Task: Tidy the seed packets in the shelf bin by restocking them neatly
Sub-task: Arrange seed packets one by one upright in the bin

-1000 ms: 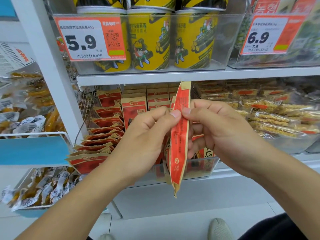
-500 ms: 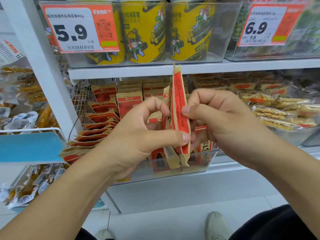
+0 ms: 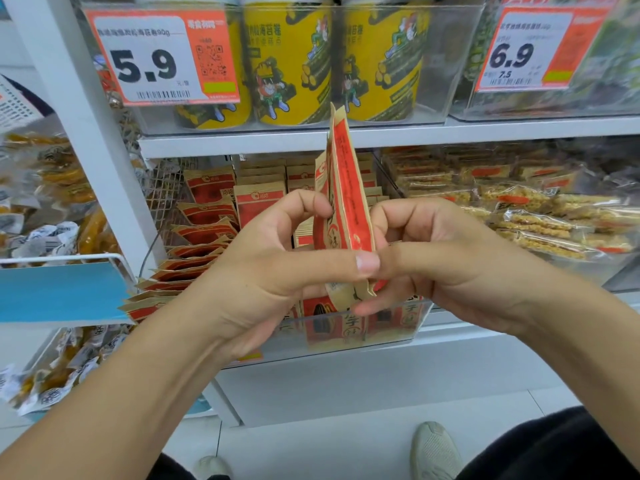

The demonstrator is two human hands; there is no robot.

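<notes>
Two or three red-and-tan seed packets (image 3: 349, 202) stand upright and edge-on between my hands, in front of the clear shelf bin (image 3: 391, 329). My left hand (image 3: 263, 271) grips them from the left, its thumb laid across their lower part. My right hand (image 3: 440, 251) holds them from the right with curled fingers. More of the same packets (image 3: 256, 199) stand in rows inside the bin. Others (image 3: 194, 265) lie fanned and leaning at the bin's left side.
Above, a clear bin holds yellow snack canisters (image 3: 287, 64) behind a 5.9 price tag (image 3: 156, 57). Clear-wrapped snack bars (image 3: 540, 220) fill the bin to the right. A wire basket with a blue panel (image 3: 59, 292) juts out at left. My shoes (image 3: 434, 452) show on the white floor.
A single packet that hung low from my fingertips has been lifted and joined with others into an upright bunch. My left thumb has slid across its lower part. The camera moved closer.
</notes>
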